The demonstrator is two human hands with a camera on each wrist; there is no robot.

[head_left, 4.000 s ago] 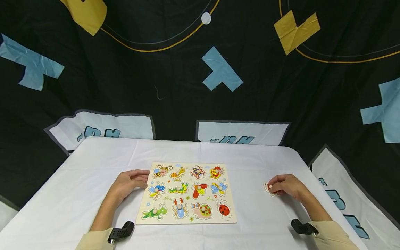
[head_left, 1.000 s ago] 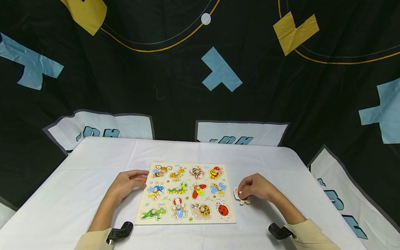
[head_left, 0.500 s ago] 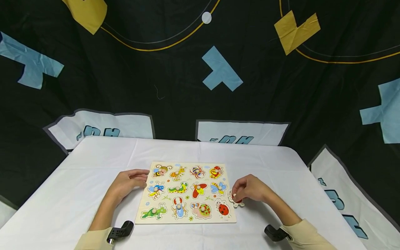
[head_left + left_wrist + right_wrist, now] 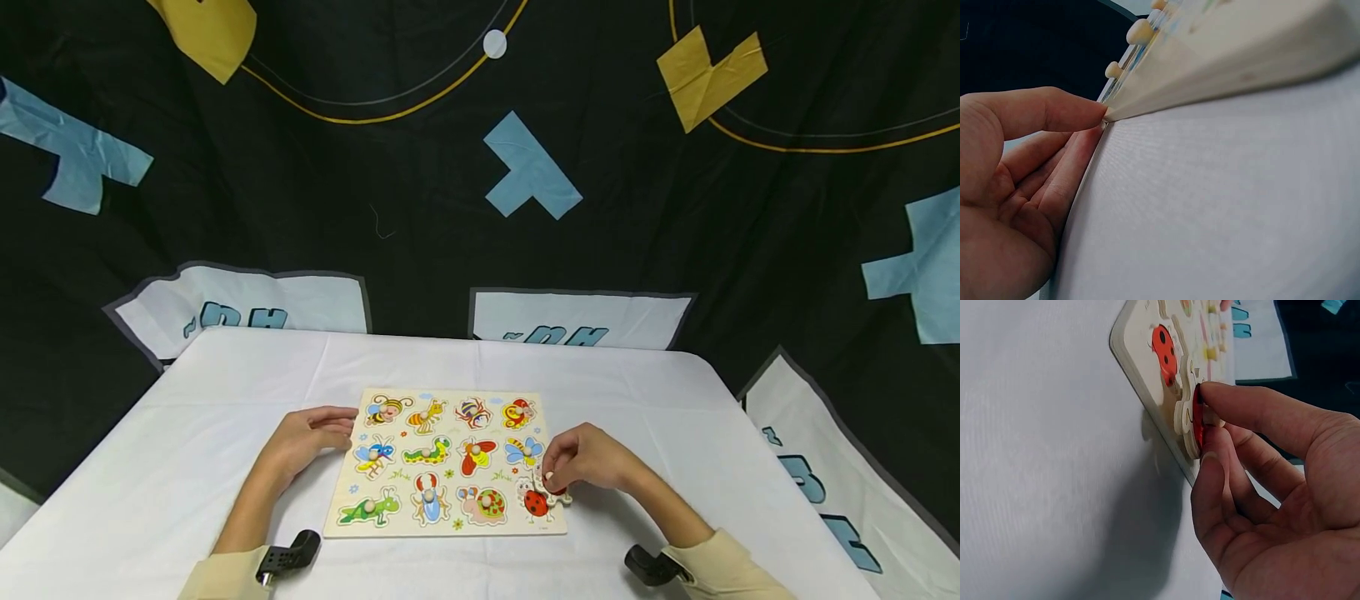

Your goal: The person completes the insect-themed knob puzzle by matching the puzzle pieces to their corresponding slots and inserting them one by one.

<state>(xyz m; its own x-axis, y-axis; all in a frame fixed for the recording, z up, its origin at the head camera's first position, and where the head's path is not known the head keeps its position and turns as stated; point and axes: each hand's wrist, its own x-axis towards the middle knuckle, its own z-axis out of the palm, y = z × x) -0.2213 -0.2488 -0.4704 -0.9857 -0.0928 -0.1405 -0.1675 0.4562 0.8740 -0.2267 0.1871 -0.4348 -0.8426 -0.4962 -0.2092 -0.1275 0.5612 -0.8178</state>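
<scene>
My right hand [image 4: 588,457] pinches a wooden ladybug puzzle piece [image 4: 1197,419] by its small knob. In the right wrist view the piece is tilted on edge, just above the puzzle board [image 4: 401,536] near its right side. It partly covers the printed red ladybug [image 4: 1165,353] in the board's near right corner; I cannot tell whether the two touch. My left hand [image 4: 306,442] lies at the board's left edge, its fairly straight fingers and thumb tip [image 4: 1099,114] touching that edge.
Knobbed insect pieces sit in the board, among them a green grasshopper [image 4: 369,507], a blue beetle [image 4: 430,500] and a snail [image 4: 483,505]. White cloth [image 4: 247,392] covers the table. A black curtain [image 4: 420,250] hangs behind it.
My right hand has carried the ladybug piece leftward from the table's right side, past the board's right edge, to over the printed ladybug. The left hand and the board have stayed put.
</scene>
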